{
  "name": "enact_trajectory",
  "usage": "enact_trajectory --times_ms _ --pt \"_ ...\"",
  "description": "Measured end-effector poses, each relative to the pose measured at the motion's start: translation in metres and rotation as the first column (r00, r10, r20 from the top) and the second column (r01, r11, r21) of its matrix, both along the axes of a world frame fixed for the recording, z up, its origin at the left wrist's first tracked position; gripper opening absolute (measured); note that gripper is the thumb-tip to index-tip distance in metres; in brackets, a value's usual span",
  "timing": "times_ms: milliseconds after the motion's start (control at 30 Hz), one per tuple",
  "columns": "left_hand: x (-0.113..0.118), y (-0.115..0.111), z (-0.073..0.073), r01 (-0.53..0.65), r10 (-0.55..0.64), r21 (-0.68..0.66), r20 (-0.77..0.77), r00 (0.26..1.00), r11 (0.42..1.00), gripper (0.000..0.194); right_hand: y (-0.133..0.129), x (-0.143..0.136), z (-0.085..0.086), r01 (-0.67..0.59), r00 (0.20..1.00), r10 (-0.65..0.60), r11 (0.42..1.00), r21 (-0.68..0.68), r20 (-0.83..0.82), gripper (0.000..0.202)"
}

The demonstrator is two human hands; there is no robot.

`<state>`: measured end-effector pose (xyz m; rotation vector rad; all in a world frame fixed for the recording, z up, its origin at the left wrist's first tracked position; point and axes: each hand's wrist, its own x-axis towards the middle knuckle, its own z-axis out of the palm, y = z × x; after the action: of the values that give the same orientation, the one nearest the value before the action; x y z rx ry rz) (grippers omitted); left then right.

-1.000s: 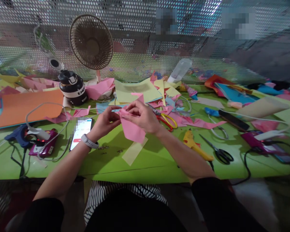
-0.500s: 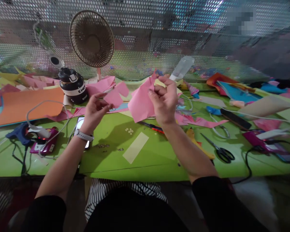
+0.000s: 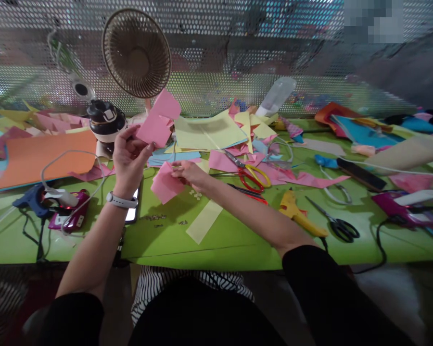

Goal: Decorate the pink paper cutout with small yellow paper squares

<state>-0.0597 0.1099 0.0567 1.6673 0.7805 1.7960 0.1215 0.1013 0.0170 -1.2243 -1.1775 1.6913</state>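
Observation:
My left hand (image 3: 130,154), with a pale band on its wrist, pinches a piece of pink paper (image 3: 159,122) and holds it up in front of the fan. Lower and to the right, my right hand (image 3: 191,174) has its fingers closed on another pink paper piece (image 3: 167,183), held just over the green table (image 3: 231,240). Beneath and beside the right hand lie small pale paper bits (image 3: 195,194) and a pale yellow strip (image 3: 204,221). Tiny dark bits (image 3: 155,217) are scattered on the tabletop below the left hand.
Red-and-yellow-handled scissors (image 3: 250,175), a yellow glue gun (image 3: 299,216) and black scissors (image 3: 341,228) lie to the right. Behind are yellow sheets (image 3: 209,129), a black bottle (image 3: 106,122) and a fan (image 3: 136,55). A blue glue gun (image 3: 34,199) and cables are at left.
My right hand has moved left and down with its pink paper, uncovering the red-and-yellow scissors and yellow sheets. My left hand has lifted its pink paper and turned it more upright.

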Motion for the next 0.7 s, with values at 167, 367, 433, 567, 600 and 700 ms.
enact_trajectory --times_ms 167,367,433,567,600,700 --pt "0.005 -0.003 -0.001 0.037 -0.037 -0.019 -0.045 0.998 0.999 0.052 -0.014 -0.002 0.0 -0.176 0.925 0.106 0.971 0.164 0.365 0.052" --pt "0.012 0.0 -0.009 0.086 -0.086 -0.007 -0.097 0.992 0.996 0.054 -0.029 0.057 0.03 -0.311 0.678 -0.203 0.792 0.525 0.707 0.012" --pt "0.014 0.002 -0.011 0.104 -0.103 0.0 -0.108 0.989 0.995 0.056 -0.036 0.076 0.031 -0.356 0.655 -0.192 0.775 0.522 0.731 0.01" --pt "0.016 0.003 -0.011 0.109 -0.108 0.003 -0.119 0.987 0.994 0.057 -0.052 0.095 0.019 -0.383 0.593 -0.165 0.803 0.457 0.788 0.01" --pt "0.017 0.003 -0.011 0.107 -0.106 0.002 -0.12 0.987 0.994 0.057 -0.055 0.097 0.017 -0.362 0.588 -0.17 0.82 0.444 0.791 0.012" --pt "0.018 0.003 -0.012 0.107 -0.106 -0.002 -0.12 0.987 0.994 0.058 -0.06 0.099 0.016 -0.287 0.625 -0.17 0.858 0.426 0.762 0.022"
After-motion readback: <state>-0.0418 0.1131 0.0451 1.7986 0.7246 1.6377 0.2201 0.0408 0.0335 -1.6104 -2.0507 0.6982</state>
